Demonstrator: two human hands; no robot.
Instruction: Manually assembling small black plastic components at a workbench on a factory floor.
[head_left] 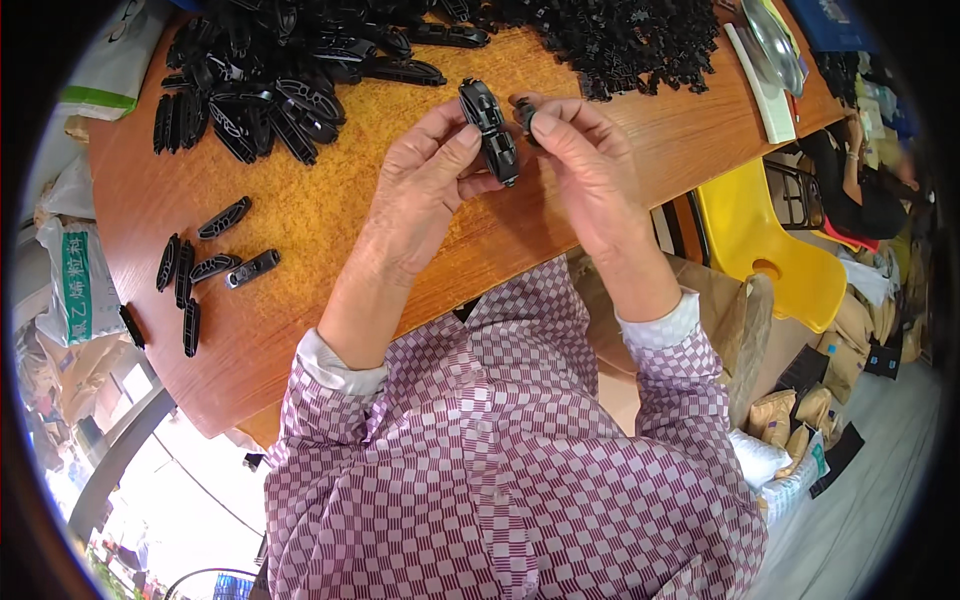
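From the head view, we see bare counter around our hands, its near edge just below them. Our left hand pinches the black clip above the counter; our right hand pinches a small piece beside it.

Wooden table, black plastic parts, perhaps clips

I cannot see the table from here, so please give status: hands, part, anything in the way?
Left hand holds long black part. Right hand pinches small black piece beside it. Nothing between them.
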